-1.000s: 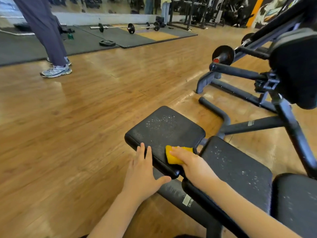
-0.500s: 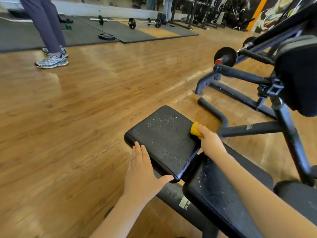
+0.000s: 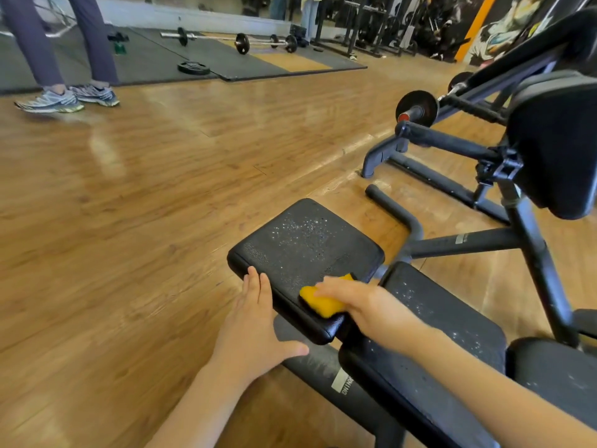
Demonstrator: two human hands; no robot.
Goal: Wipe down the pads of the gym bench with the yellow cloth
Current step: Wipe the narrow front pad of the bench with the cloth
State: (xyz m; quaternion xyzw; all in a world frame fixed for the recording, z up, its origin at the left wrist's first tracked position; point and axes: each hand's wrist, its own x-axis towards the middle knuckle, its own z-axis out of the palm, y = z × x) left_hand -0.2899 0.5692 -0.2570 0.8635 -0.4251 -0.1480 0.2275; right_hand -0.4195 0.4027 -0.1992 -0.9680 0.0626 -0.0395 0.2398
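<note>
The black gym bench has a square end pad (image 3: 300,244) speckled with white droplets, and a longer pad (image 3: 442,328) behind it, also speckled. My right hand (image 3: 361,302) presses the folded yellow cloth (image 3: 323,300) onto the near right corner of the end pad; its fingers lie over the cloth and look blurred. My left hand (image 3: 258,321) rests flat against the near left edge of that pad, fingers straight, thumb spread toward the bench frame (image 3: 326,370).
Another black machine (image 3: 549,140) with a padded rest and a bar with a weight plate (image 3: 416,108) stands at the right. A person's legs and sneakers (image 3: 64,95) are at the far left on the wooden floor (image 3: 145,205). Barbells (image 3: 239,42) lie on dark mats beyond.
My right hand has drawn the cloth back from the pad's far right edge to its near right corner. My left hand has stayed on the pad's edge.
</note>
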